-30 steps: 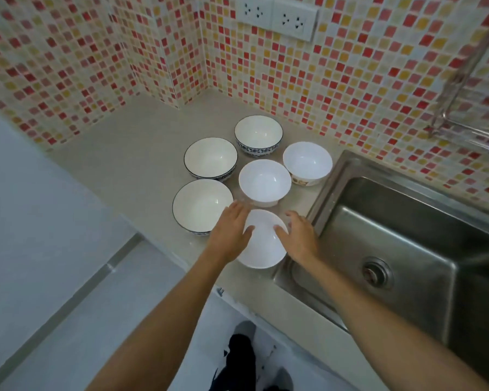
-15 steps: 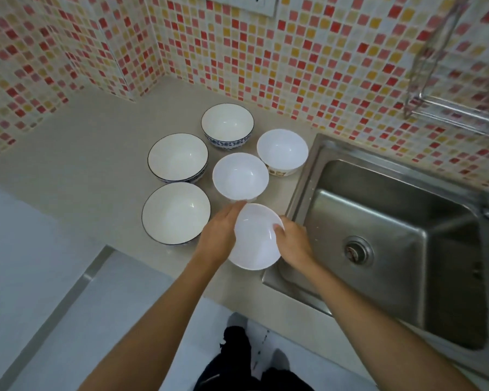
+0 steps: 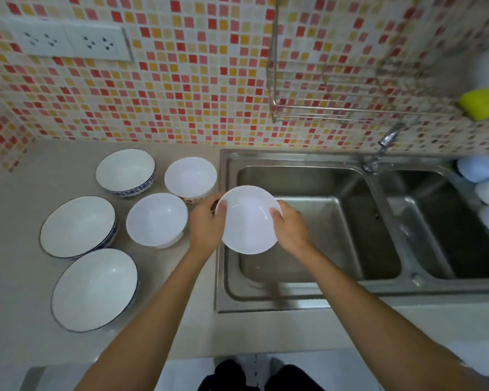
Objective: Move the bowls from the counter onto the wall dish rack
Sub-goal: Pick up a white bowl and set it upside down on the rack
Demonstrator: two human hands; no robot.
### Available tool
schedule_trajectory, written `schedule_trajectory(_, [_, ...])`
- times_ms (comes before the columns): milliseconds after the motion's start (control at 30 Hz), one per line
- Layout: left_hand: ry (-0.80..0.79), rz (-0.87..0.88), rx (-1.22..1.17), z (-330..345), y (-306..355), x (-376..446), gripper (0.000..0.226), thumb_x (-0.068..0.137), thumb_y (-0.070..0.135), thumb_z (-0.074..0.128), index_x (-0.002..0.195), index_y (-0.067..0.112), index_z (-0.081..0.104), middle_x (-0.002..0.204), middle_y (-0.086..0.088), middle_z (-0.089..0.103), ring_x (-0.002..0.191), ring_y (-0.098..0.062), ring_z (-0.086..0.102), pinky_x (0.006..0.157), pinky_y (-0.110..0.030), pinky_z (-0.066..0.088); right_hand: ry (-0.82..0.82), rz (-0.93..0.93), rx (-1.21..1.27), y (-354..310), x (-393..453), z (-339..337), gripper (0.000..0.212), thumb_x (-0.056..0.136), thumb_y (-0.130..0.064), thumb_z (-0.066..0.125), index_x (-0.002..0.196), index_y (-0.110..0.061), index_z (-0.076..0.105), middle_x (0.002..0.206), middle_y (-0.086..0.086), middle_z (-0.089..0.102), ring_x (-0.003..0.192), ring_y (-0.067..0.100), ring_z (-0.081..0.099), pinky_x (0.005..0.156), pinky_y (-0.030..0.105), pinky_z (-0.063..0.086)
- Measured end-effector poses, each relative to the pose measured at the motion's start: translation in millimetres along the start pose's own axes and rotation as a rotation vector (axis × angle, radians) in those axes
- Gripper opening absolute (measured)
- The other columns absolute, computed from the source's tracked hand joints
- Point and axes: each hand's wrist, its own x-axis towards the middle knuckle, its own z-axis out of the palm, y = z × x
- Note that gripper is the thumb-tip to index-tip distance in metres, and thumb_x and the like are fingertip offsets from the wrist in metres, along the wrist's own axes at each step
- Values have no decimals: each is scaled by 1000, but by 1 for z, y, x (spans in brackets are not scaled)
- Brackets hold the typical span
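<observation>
Left hand and right hand grasp the white bowl by its rim over the sink; a slip drops it there before it reaches the rack at 1 o'clock.

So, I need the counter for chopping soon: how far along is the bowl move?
Barely begun. No bowl shows on the visible part of the wall rack. In hand: one white bowl, lifted clear of the counter, gripped by the left hand and right hand over the sink. Left: five bowls, from the blue-patterned bowl to the nearest dark-rimmed bowl.
</observation>
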Motion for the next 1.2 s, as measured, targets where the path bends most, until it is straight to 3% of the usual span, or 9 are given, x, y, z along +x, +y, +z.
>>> schedule_trajectory(233, [-402, -289, -255, 57, 50, 19, 30, 97, 51, 40, 117, 33, 53, 116, 0, 60, 95, -12, 59, 82, -33, 45, 131, 64, 14, 30, 6, -69, 30, 101, -27, 41, 113, -7, 61, 111, 14, 68, 102, 32, 61, 84, 40, 49])
schedule_trajectory(433, [-394, -200, -225, 93, 87, 19, 40, 94, 57, 37, 122, 34, 52, 114, 9, 59, 94, -9, 59, 75, -23, 47, 155, 32, 2, 48, 11, -120, 39, 100, -37, 44, 106, -7, 67, 99, 11, 70, 88, 26, 63, 70, 31, 46])
schedule_trajectory(633, [-260, -159, -197, 120, 129, 20, 42, 90, 64, 36, 118, 37, 54, 117, 7, 60, 105, -16, 59, 93, -39, 48, 121, -119, -39, 58, 24, -174, 37, 103, -36, 40, 109, -10, 66, 93, 5, 68, 82, 19, 62, 53, 16, 39])
schedule_trajectory(733, [-240, -107, -242, 125, 150, 24, 26, 91, 64, 36, 108, 54, 53, 118, 9, 62, 106, -16, 61, 94, -43, 50, 156, -213, -33, 52, 29, -200, 33, 103, -38, 39, 93, -18, 63, 74, -5, 60, 69, 13, 57, 49, 11, 34])
schedule_trajectory(867, [-179, -5, -296, 125, 188, 33, 23, 98, 54, 29, 104, 52, 51, 104, 20, 58, 97, -6, 58, 72, -21, 47, 334, -357, 48, 45, 53, -229, 54, 100, -53, 28, 100, -16, 67, 90, 0, 69, 84, 15, 63, 73, 34, 52])
schedule_trajectory(967, [-130, 72, -265, 125, 214, 46, 27, 96, 58, 27, 103, 51, 53, 106, 16, 59, 102, -11, 59, 82, -32, 52, 447, -442, -92, 42, 78, -253, 58, 100, -53, 22, 120, -16, 63, 119, 2, 66, 109, 20, 60, 95, 43, 51])
schedule_trajectory(1033, [-109, 117, -255, 125, 228, 58, 35, 95, 61, 25, 111, 48, 53, 112, 13, 60, 105, -13, 59, 92, -40, 51, 449, -469, -231, 43, 95, -266, 52, 103, -43, 29, 134, -11, 55, 139, 8, 56, 128, 26, 51, 109, 43, 41])
schedule_trajectory(1100, [-76, 137, -261, 125, 242, 69, 44, 93, 63, 23, 120, 44, 51, 121, 10, 59, 108, -12, 58, 91, -32, 49, 428, -489, -379, 49, 113, -272, 52, 103, -37, 32, 142, -5, 45, 150, 15, 43, 141, 30, 37, 118, 42, 27])
schedule_trajectory(1200, [25, 211, -194, 128, 266, 83, 49, 94, 60, 17, 126, 36, 45, 123, 10, 51, 104, -6, 54, 66, -9, 43, 392, -464, -519, 59, 135, -274, 60, 104, -45, 24, 148, -5, 34, 157, 15, 31, 148, 27, 23, 123, 41, 10])
